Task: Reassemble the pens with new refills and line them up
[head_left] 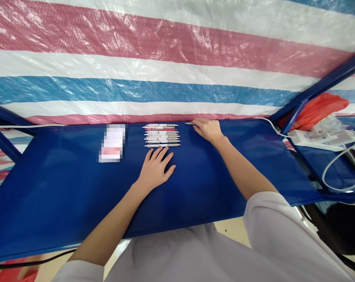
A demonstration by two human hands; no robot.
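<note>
Several white and grey pens lie side by side in a neat row on the blue table, near its far edge. My left hand rests flat on the table just in front of the row, fingers spread and holding nothing. My right hand is to the right of the row at the far edge, fingers curled over a thin grey pen whose tip sticks out to the left.
A blurred white and red card pack lies left of the pens. A striped tarpaulin hangs behind the table. To the right are a white power strip with cables and a red plastic bag.
</note>
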